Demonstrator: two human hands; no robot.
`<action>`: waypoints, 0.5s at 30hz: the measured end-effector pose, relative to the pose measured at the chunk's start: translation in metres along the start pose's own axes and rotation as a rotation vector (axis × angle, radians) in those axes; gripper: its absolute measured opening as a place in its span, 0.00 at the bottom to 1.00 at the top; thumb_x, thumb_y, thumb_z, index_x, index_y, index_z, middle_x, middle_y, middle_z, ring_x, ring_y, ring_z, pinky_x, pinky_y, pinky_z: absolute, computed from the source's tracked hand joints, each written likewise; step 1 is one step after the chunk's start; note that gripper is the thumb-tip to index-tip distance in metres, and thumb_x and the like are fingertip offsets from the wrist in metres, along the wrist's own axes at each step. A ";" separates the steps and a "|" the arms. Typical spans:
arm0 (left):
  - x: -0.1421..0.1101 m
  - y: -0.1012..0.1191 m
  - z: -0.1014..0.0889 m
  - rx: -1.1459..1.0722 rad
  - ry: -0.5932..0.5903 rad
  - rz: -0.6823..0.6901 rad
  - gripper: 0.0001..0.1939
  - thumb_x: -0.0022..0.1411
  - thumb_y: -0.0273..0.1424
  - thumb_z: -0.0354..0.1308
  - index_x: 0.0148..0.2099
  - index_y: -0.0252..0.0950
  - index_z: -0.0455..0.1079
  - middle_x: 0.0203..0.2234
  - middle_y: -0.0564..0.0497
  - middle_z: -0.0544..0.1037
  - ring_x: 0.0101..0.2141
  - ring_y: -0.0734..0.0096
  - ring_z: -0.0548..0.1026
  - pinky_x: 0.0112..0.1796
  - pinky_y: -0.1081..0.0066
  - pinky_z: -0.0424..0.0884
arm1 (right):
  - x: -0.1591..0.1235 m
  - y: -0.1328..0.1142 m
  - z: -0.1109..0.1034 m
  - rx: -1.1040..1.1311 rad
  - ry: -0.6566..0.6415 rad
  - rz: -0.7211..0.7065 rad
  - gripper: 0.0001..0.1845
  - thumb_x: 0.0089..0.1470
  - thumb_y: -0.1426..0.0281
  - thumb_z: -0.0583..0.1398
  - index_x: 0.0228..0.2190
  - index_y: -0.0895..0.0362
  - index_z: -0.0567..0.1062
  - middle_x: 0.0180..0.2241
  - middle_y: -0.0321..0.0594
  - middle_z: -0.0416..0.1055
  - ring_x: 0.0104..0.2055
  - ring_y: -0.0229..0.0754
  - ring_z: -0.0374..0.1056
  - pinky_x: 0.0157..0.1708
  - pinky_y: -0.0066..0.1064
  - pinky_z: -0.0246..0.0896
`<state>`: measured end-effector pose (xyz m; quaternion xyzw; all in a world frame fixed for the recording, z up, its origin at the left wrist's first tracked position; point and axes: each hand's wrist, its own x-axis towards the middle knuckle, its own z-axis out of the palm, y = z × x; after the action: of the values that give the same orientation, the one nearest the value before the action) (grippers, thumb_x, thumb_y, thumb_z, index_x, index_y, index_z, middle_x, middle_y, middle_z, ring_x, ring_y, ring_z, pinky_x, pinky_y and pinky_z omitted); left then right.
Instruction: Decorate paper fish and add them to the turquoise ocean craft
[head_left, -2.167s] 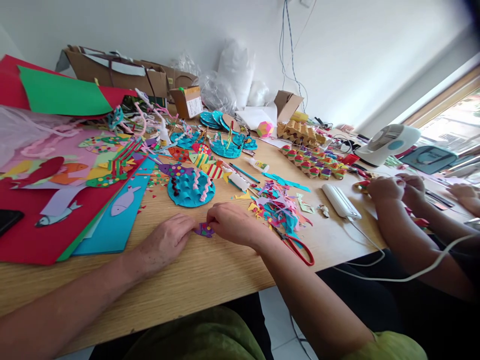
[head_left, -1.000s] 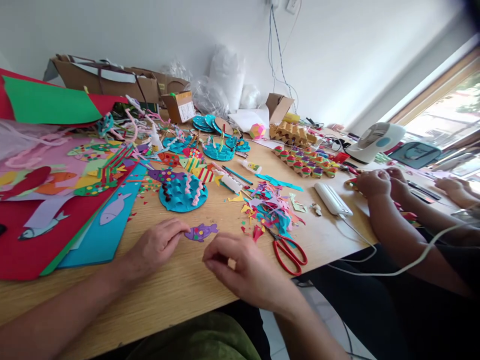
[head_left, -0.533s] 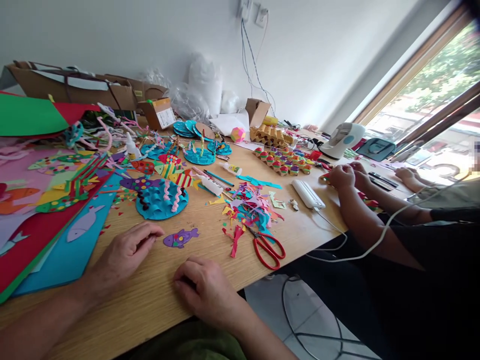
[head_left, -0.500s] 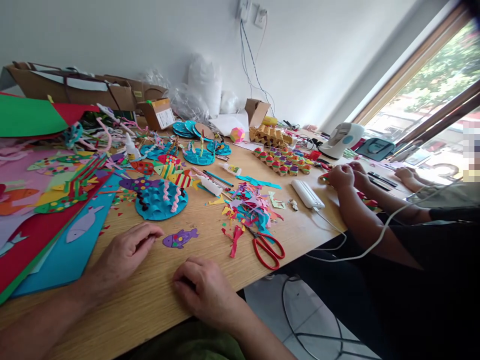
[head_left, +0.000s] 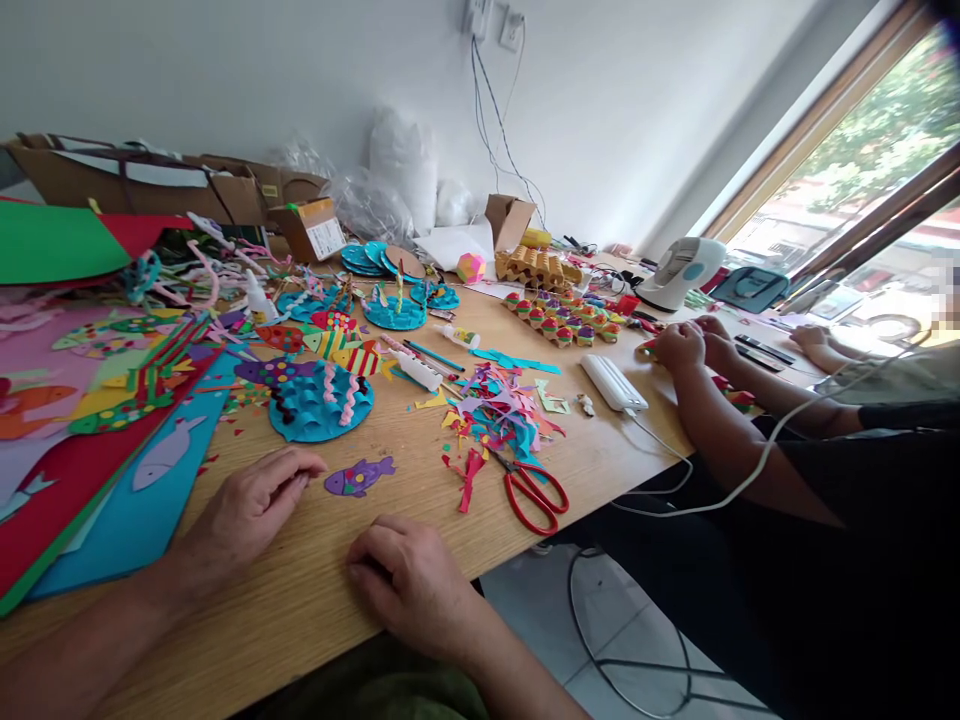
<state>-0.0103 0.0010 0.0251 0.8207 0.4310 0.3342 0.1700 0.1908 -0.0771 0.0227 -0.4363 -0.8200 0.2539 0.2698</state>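
Observation:
A purple paper fish (head_left: 358, 477) with coloured dots lies flat on the wooden table, just right of my left hand's fingertips. My left hand (head_left: 251, 505) rests on its side there, its fingers bent and pressed together around nothing visible. Nearer the table's front edge, my right hand (head_left: 412, 580) lies in a loose fist, apart from the fish and seemingly holding nothing. Beyond my left hand stands a blue disc (head_left: 319, 410) with twisted pipe cleaners and paper fish on it. Red-handled scissors (head_left: 536, 500) lie to the right, beside a heap of paper scraps (head_left: 502, 405).
Coloured sheets (head_left: 161, 510) with paper fish cover the left side. Glue bottles (head_left: 416, 370), painted egg cartons (head_left: 562, 318) and a white power strip (head_left: 613, 385) with a cable stand farther back. At right, a co-worker's hands (head_left: 679, 348) handle small pieces; another person's hand (head_left: 814, 345) rests beyond.
The view has shifted very slightly. My hands, the purple fish and the scissors keep their places on the table.

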 end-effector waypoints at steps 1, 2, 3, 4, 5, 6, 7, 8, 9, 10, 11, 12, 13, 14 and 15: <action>0.000 0.000 0.000 0.000 0.001 -0.004 0.11 0.58 0.33 0.47 0.36 0.39 0.70 0.30 0.52 0.78 0.32 0.69 0.76 0.34 0.76 0.71 | 0.000 0.000 0.000 0.002 -0.004 -0.002 0.05 0.53 0.76 0.55 0.30 0.57 0.71 0.29 0.36 0.69 0.32 0.35 0.66 0.31 0.21 0.56; 0.000 0.000 0.000 0.000 0.000 -0.008 0.11 0.59 0.33 0.47 0.36 0.39 0.70 0.30 0.52 0.78 0.32 0.69 0.76 0.34 0.75 0.71 | 0.000 0.001 0.001 0.003 -0.008 -0.003 0.05 0.54 0.76 0.55 0.30 0.57 0.71 0.29 0.36 0.69 0.32 0.35 0.66 0.31 0.22 0.56; 0.000 0.001 -0.001 0.000 -0.001 -0.011 0.11 0.59 0.33 0.47 0.36 0.39 0.70 0.31 0.52 0.78 0.33 0.69 0.76 0.34 0.75 0.71 | -0.001 0.001 0.001 0.002 -0.011 -0.006 0.06 0.54 0.76 0.54 0.30 0.57 0.71 0.29 0.36 0.69 0.32 0.35 0.65 0.31 0.22 0.56; 0.000 0.001 -0.001 0.001 -0.001 -0.012 0.11 0.59 0.33 0.47 0.37 0.39 0.70 0.31 0.52 0.78 0.33 0.69 0.76 0.35 0.75 0.71 | 0.000 0.001 0.001 0.000 -0.011 -0.010 0.06 0.55 0.76 0.54 0.30 0.57 0.70 0.29 0.36 0.69 0.32 0.35 0.65 0.31 0.22 0.56; 0.000 0.002 -0.002 0.003 -0.001 -0.014 0.11 0.59 0.33 0.46 0.37 0.39 0.69 0.31 0.51 0.78 0.33 0.69 0.76 0.35 0.75 0.71 | 0.000 0.001 0.001 -0.003 -0.010 -0.017 0.06 0.55 0.76 0.54 0.30 0.57 0.70 0.29 0.36 0.69 0.31 0.35 0.65 0.31 0.22 0.56; 0.000 0.002 -0.003 0.006 -0.002 -0.015 0.11 0.59 0.33 0.46 0.36 0.39 0.69 0.31 0.51 0.78 0.33 0.68 0.76 0.35 0.75 0.72 | 0.000 0.002 0.001 -0.007 -0.008 -0.024 0.06 0.55 0.76 0.54 0.30 0.57 0.70 0.29 0.37 0.69 0.31 0.36 0.65 0.30 0.23 0.56; 0.000 0.003 -0.003 0.008 -0.005 -0.016 0.10 0.59 0.33 0.46 0.36 0.39 0.69 0.30 0.51 0.78 0.32 0.68 0.76 0.34 0.74 0.72 | 0.000 0.002 0.002 -0.011 -0.005 -0.031 0.06 0.55 0.76 0.53 0.30 0.57 0.70 0.29 0.37 0.69 0.31 0.36 0.65 0.30 0.23 0.56; 0.000 0.003 -0.004 0.010 -0.010 -0.018 0.10 0.60 0.33 0.46 0.36 0.39 0.69 0.30 0.52 0.78 0.32 0.68 0.76 0.34 0.74 0.72 | 0.000 0.002 0.002 -0.015 -0.003 -0.038 0.06 0.55 0.76 0.53 0.30 0.56 0.70 0.29 0.37 0.69 0.31 0.36 0.65 0.30 0.23 0.55; 0.001 0.004 -0.004 0.011 -0.013 -0.022 0.11 0.60 0.33 0.46 0.36 0.39 0.69 0.30 0.52 0.78 0.32 0.68 0.76 0.34 0.74 0.72 | 0.000 0.002 0.002 -0.020 -0.002 -0.042 0.06 0.55 0.76 0.53 0.30 0.56 0.70 0.29 0.37 0.69 0.31 0.36 0.65 0.30 0.23 0.55; 0.001 0.005 -0.005 0.012 -0.015 -0.025 0.11 0.60 0.32 0.46 0.36 0.39 0.69 0.30 0.52 0.78 0.32 0.69 0.76 0.34 0.74 0.72 | 0.000 0.002 0.003 -0.023 -0.002 -0.044 0.07 0.55 0.76 0.53 0.30 0.56 0.70 0.29 0.37 0.69 0.31 0.36 0.65 0.30 0.23 0.55; 0.001 0.005 -0.005 0.012 -0.018 -0.029 0.10 0.60 0.32 0.46 0.36 0.39 0.69 0.30 0.52 0.78 0.32 0.69 0.76 0.34 0.74 0.72 | 0.000 0.002 0.003 -0.027 -0.003 -0.044 0.07 0.55 0.75 0.53 0.30 0.56 0.70 0.29 0.36 0.69 0.31 0.36 0.65 0.30 0.23 0.55; 0.001 0.005 -0.005 0.012 -0.019 -0.033 0.10 0.60 0.32 0.46 0.36 0.39 0.69 0.30 0.52 0.78 0.32 0.69 0.76 0.34 0.74 0.72 | -0.001 0.001 0.003 -0.032 -0.004 -0.043 0.07 0.56 0.75 0.53 0.30 0.56 0.70 0.29 0.37 0.69 0.31 0.36 0.65 0.30 0.23 0.55; 0.001 0.005 -0.005 0.011 -0.020 -0.035 0.10 0.60 0.32 0.46 0.36 0.39 0.69 0.30 0.52 0.78 0.32 0.69 0.76 0.34 0.75 0.71 | -0.001 0.001 0.002 -0.036 -0.005 -0.043 0.07 0.56 0.75 0.52 0.30 0.56 0.70 0.29 0.37 0.69 0.31 0.36 0.65 0.29 0.23 0.55; 0.000 0.005 -0.005 0.009 -0.023 -0.036 0.10 0.60 0.32 0.46 0.36 0.39 0.69 0.30 0.52 0.78 0.32 0.69 0.76 0.34 0.75 0.71 | -0.001 0.001 0.002 -0.042 -0.007 -0.042 0.07 0.56 0.75 0.52 0.31 0.56 0.70 0.29 0.37 0.69 0.31 0.36 0.65 0.29 0.24 0.55; 0.000 0.005 -0.004 0.007 -0.030 -0.038 0.10 0.60 0.32 0.46 0.36 0.39 0.69 0.30 0.52 0.78 0.32 0.69 0.76 0.34 0.75 0.71 | -0.002 0.000 0.002 -0.047 -0.011 -0.042 0.07 0.56 0.75 0.52 0.31 0.56 0.70 0.29 0.37 0.69 0.31 0.36 0.65 0.29 0.24 0.55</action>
<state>-0.0104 -0.0021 0.0312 0.8180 0.4450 0.3172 0.1798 0.1902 -0.0788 0.0206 -0.4235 -0.8363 0.2313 0.2602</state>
